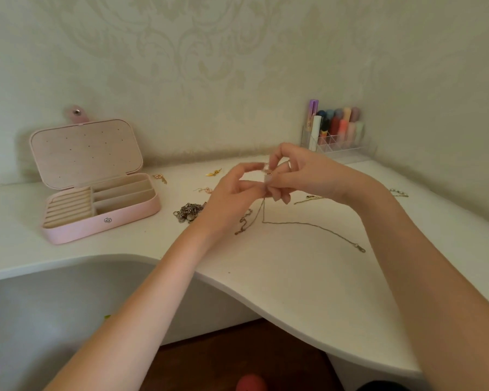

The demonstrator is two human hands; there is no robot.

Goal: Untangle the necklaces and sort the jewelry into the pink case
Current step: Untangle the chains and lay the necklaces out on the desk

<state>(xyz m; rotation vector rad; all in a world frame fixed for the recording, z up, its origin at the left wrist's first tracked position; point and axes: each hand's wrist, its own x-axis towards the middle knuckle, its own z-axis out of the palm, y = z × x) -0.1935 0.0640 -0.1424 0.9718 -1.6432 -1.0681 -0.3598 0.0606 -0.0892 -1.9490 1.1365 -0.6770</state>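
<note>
The pink case [102,221] lies open at the left of the white table, its lid upright and its compartments bare. My left hand [232,193] and my right hand [299,173] are raised above the table's middle, fingertips pinched together on a knot of thin chains. From the knot a thin necklace chain [308,225] hangs down and trails right across the table to its clasp. A second short chain [244,222] dangles below my left hand. A silver tangled heap [188,211] rests between the case and my left wrist.
Loose pieces lie around: a gold earring [213,172], another gold piece [161,177], a pink-gold earring [204,189], a gold chain [308,198], a beaded piece [398,192]. A clear organiser [336,136] with coloured tubes stands at the back right. The table's front edge [266,303] curves.
</note>
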